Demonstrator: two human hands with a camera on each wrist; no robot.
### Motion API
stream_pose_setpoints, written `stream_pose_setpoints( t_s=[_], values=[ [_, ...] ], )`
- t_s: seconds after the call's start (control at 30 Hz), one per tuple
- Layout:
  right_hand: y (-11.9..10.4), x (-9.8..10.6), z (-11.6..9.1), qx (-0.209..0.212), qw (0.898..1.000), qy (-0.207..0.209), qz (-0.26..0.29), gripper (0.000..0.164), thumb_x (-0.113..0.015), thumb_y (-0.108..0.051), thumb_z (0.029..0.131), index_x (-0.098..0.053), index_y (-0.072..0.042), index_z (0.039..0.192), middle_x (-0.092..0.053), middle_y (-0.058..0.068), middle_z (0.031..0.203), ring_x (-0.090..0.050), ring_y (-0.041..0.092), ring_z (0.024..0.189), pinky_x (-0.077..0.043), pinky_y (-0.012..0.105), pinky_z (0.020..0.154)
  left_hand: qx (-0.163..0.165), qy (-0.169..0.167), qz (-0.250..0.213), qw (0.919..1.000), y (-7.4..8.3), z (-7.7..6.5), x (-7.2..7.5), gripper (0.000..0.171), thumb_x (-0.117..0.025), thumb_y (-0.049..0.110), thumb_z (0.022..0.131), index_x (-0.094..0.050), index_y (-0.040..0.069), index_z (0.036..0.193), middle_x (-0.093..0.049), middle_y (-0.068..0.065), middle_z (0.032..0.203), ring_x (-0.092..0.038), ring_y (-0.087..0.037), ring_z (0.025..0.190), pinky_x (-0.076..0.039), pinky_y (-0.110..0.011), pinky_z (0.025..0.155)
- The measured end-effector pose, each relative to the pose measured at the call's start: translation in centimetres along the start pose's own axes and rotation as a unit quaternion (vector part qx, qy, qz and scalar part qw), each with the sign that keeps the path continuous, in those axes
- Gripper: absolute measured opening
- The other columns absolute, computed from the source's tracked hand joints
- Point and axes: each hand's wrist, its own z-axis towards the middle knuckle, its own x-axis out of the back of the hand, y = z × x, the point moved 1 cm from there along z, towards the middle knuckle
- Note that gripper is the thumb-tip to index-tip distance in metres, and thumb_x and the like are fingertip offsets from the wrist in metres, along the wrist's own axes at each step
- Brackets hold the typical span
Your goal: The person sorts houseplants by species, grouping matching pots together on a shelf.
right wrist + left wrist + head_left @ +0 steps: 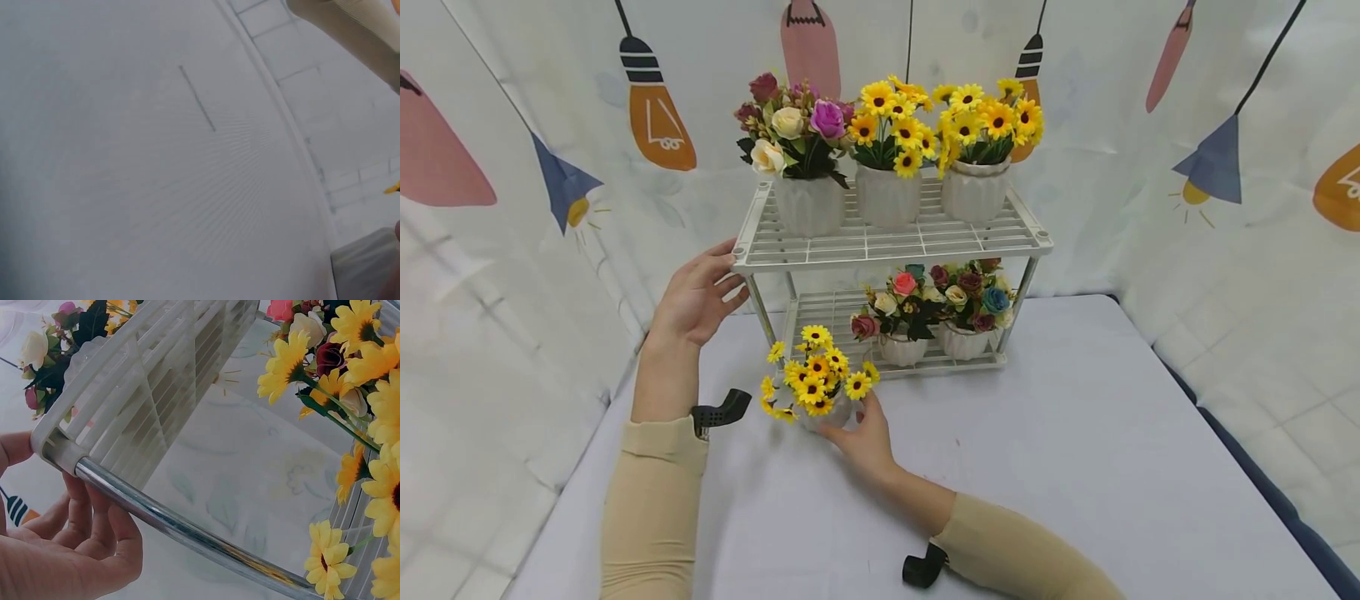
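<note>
My left hand (694, 296) holds the front left corner of a white two-tier shelf rack (891, 258). In the left wrist view its fingers (122, 550) curl behind the corner, just above the metal post (187, 528). My right hand (871, 442) grips a white flowerpot (833, 414) of artificial yellow daisies (812, 387) from its right side, in front of the lower shelf's left end. The flowers hide much of the pot. In the right wrist view only a bit of the pot (365, 265) shows at the lower right, with fingertips at the frame's edge.
On the top shelf stand a pot of mixed roses (808, 204) and two pots of yellow daisies (887, 196) (973, 192). Two rose pots (902, 348) (964, 342) sit on the lower shelf's right part. A white cloth (1037, 467) covers the table; printed curtains (1097, 92) hang behind.
</note>
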Motion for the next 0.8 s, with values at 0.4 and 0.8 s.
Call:
stream_pose_setpoints(
  t_s=[0.4, 0.8],
  values=[
    [0.4, -2.1, 0.8, -0.004, 0.998, 0.036, 0.045, 0.083, -0.090, -0.012, 0.078, -0.043, -0.006, 0.146, -0.050, 0.008, 0.147, -0.041, 0.028, 0.142, -0.030, 0.052, 0.116, -0.001, -0.003, -0.014, 0.9999, -0.2, 0.0, 0.0, 0.051, -0.062, 0.016, 0.104, -0.044, 0.003, 0.150, -0.063, -0.006, 0.124, -0.060, -0.019, 0.105, -0.046, -0.032, 0.088],
    [0.0, -1.9, 1.4, -0.029, 0.998, 0.038, 0.031, 0.078, -0.093, -0.014, 0.076, -0.052, -0.008, 0.142, -0.057, 0.004, 0.142, -0.046, 0.025, 0.139, -0.030, 0.048, 0.117, -0.001, -0.001, -0.002, 1.0000, 0.0, -0.1, 0.0, 0.052, -0.062, 0.017, 0.104, -0.044, 0.003, 0.151, -0.061, -0.006, 0.128, -0.059, -0.019, 0.109, -0.045, -0.033, 0.090]
  ],
)
